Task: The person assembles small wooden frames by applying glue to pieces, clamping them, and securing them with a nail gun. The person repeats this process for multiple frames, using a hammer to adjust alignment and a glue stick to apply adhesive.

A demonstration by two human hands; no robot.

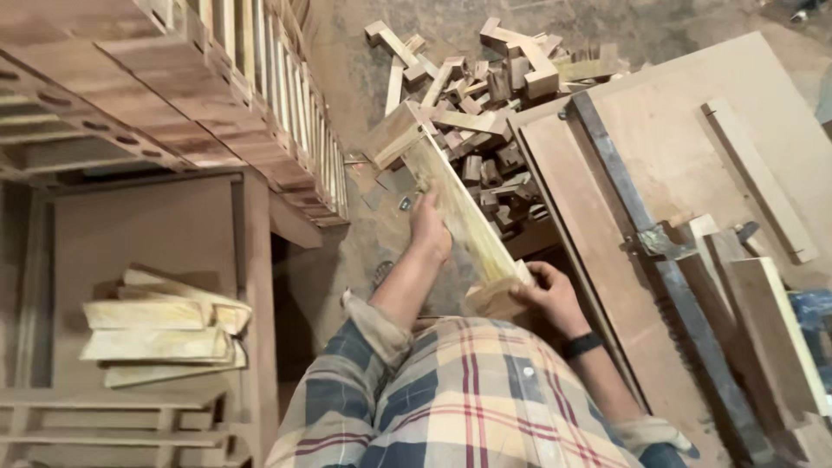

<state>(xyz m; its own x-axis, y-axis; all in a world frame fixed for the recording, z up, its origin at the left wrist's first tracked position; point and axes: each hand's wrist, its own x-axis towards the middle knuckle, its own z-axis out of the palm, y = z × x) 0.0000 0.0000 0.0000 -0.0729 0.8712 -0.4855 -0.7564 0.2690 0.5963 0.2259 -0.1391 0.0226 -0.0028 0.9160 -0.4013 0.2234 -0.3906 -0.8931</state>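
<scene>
Nearest the lens, bottom centre: a plaid shirt [468,399] in red, blue and cream, cut off by the lower edge, sleeves rolled to the elbow. Just above it, a long pale wooden board [459,208] running diagonally from upper left to lower right at mid-frame. Right hand [546,295] wrapped around the board's near end, fingers curled over the edge, black band on the wrist. Left hand [429,227] further up, closed on the board's left edge; fingertips hidden behind the wood. A thicker block [394,132] joined across the board's far end, join itself hard to make out.

Beyond, at top centre: a heap of wood offcuts [490,87] on a dusty floor [347,61], single pieces running together and not countable. Right half of the frame: a broad plywood surface [685,130], cut off at the right edge, with a long dark metal bar clamp [659,251] lying diagonally over it and wooden battens [763,329] beside it. Something blue at the far right edge, too cropped to identify. Upper left: a slatted wooden frame [260,78], partly out of frame. Lower left: a small stack of pale boards [165,325] resting inside a wooden cabinet frame [251,286], the lower part in shadow.
</scene>
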